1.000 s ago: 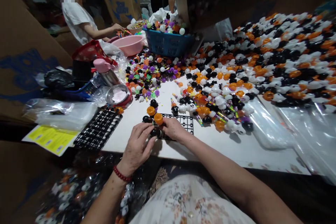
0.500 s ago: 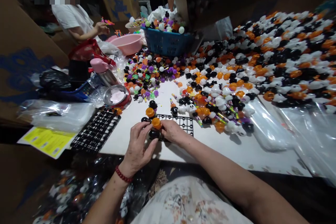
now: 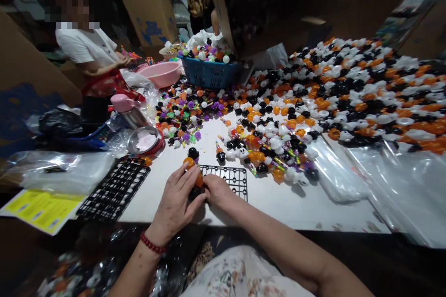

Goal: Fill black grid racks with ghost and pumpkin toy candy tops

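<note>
Two hands meet at a small cluster of glossy plastic novelties (image 3: 199,180), orange pumpkin-like and round black, at the near left of a black plastic grid (image 3: 233,177) on your desk (image 3: 265,209). Your left hand (image 3: 178,195) is half closed around the cluster, fingers bent over it, thumb by the lower black piece. Your right hand (image 3: 216,190) is curled in from the other side; its fingertips are hidden, so can't tell what it grips. Your fingers cover part of the cluster; your right hand blocks some of the grid.

Your yellow-and-white card (image 3: 36,209) has print too small to read; blue marking on the back carton (image 3: 151,31) isn't legible either. Co-worker in white (image 3: 87,48): hands hard to make out. Clear, crinkled plastic bags (image 3: 331,174) lie right; metal flask (image 3: 129,113), pink-lidded, stands left. Slatted blue basket (image 3: 209,74) behind, heaped full.
</note>
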`<state>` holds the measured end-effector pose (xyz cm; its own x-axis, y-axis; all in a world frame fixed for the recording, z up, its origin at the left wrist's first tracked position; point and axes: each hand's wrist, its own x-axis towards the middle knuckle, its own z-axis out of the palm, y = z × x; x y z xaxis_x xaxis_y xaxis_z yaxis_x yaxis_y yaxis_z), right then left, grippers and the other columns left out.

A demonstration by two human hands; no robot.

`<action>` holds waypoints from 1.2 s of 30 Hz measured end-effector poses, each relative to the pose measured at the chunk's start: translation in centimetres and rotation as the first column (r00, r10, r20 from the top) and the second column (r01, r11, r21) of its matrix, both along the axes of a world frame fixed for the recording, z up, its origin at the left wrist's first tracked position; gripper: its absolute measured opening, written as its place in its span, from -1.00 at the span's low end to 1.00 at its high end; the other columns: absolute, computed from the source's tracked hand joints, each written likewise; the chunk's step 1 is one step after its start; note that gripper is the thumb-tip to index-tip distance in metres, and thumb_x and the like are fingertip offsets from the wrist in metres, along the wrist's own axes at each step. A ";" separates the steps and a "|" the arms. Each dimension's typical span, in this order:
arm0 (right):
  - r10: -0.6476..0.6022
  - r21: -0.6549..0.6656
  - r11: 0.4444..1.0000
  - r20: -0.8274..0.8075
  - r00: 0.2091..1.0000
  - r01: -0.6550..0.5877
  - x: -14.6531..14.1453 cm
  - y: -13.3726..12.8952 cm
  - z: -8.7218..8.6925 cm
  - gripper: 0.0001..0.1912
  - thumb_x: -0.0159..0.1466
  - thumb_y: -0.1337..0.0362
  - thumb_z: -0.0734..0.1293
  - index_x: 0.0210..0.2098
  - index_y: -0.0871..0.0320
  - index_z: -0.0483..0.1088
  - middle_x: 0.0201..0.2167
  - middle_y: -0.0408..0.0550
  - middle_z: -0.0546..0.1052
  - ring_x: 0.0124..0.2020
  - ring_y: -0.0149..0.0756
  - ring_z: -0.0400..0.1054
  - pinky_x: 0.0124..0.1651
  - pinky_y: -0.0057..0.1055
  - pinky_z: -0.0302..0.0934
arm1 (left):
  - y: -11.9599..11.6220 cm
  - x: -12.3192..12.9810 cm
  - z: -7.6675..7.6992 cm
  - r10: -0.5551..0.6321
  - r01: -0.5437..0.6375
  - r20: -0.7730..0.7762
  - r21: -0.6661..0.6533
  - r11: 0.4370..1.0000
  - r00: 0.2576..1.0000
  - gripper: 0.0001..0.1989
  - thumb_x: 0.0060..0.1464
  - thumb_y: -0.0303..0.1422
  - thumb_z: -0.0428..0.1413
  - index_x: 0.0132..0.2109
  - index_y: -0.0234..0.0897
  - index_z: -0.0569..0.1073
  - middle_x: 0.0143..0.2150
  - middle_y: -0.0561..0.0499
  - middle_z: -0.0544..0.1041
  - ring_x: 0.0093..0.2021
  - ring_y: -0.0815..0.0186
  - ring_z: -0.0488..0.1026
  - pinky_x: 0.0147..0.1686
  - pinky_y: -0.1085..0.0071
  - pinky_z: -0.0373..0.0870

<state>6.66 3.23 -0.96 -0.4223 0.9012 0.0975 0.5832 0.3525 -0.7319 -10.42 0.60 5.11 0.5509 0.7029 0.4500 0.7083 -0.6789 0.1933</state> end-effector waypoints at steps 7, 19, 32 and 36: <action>-0.060 0.189 0.982 0.310 0.949 0.000 5.2 4.5 3.3 -0.51 0.20 0.60 0.23 0.08 0.19 0.43 0.00 0.14 0.46 0.02 -0.13 0.28 0.04 -0.29 0.17 | -0.3 0.0 0.1 0.001 -0.001 0.012 -0.006 1.000 1.000 -0.28 0.21 -0.28 0.14 0.42 -0.18 0.03 0.35 -0.16 0.29 0.41 -0.01 0.08 0.31 -0.07 0.19; 0.007 0.232 0.950 0.657 0.754 -0.210 6.0 13.8 3.4 -0.82 0.32 0.38 0.28 -0.21 0.26 0.55 -0.14 0.21 0.46 -0.05 -0.05 0.27 -0.12 -0.28 0.13 | -0.2 -0.1 0.2 0.002 0.000 0.053 -0.040 0.999 0.999 -0.36 0.31 -0.19 -0.01 0.43 -0.22 0.01 0.35 -0.20 0.26 0.39 0.01 0.09 0.32 -0.06 0.13; -0.140 0.043 0.990 0.234 0.962 0.134 7.3 3.2 2.6 -0.85 0.35 0.39 0.22 -0.22 0.19 0.44 -0.25 0.05 0.54 -0.23 -0.24 0.37 -0.17 -0.39 0.12 | 0.0 0.6 -0.5 0.005 -0.002 0.138 -0.020 1.000 0.990 -0.48 0.37 -0.18 -0.16 0.38 -0.26 0.14 0.30 -0.21 0.32 0.34 0.05 0.17 0.31 -0.03 0.09; -0.141 0.017 0.990 0.076 0.987 0.140 6.6 2.5 2.1 -0.89 0.32 0.43 0.23 -0.22 0.18 0.39 -0.31 -0.05 0.50 -0.30 -0.30 0.33 -0.21 -0.42 0.11 | -0.1 0.6 -0.3 0.013 -0.011 0.119 -0.015 1.000 0.993 -0.48 0.38 -0.17 -0.17 0.38 -0.25 0.14 0.29 -0.21 0.33 0.33 0.05 0.18 0.31 -0.04 0.09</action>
<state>13.21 5.76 1.11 -0.2980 0.9512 0.0806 0.6821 0.2713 -0.6791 -9.77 0.52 4.78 0.4852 0.7158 0.5022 0.6878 -0.6670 0.2863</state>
